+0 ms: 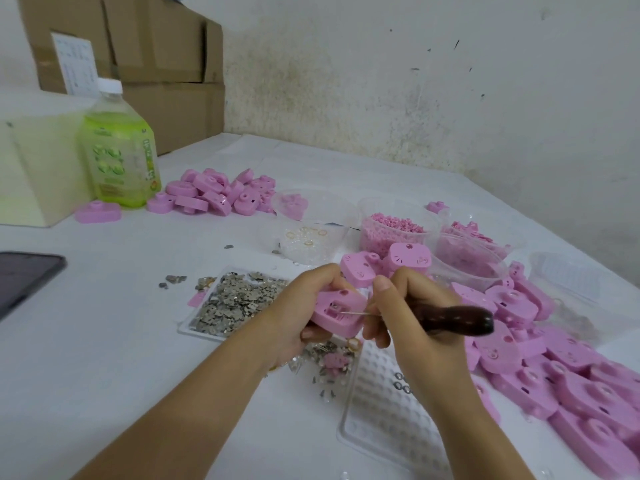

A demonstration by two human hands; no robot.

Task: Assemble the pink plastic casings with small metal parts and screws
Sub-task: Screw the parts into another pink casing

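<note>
- Your left hand is curled round a pink casing, thumb underneath and fingers over the far edge, holding it above the worktop with its open side facing right.
- Your right hand grips a dark-handled tool; its thin metal shaft points left and the tip meets the recess in the held casing.
- Just left of and below your left hand lies a clear tray of small metal parts, with a few parts scattered on the worktop at its far left corner.
- More metal bits and a small pink piece lie loose under your hands, beside a white dimpled tray that holds a few small rings.
- A big heap of pink casings covers the near right of the worktop.
- A smaller far pile of casings sits next to a green drink bottle.
- Clear tubs stand far right of your hands; one tub is filled with tiny pink pieces.
- A dark phone lies at the left edge.
</note>
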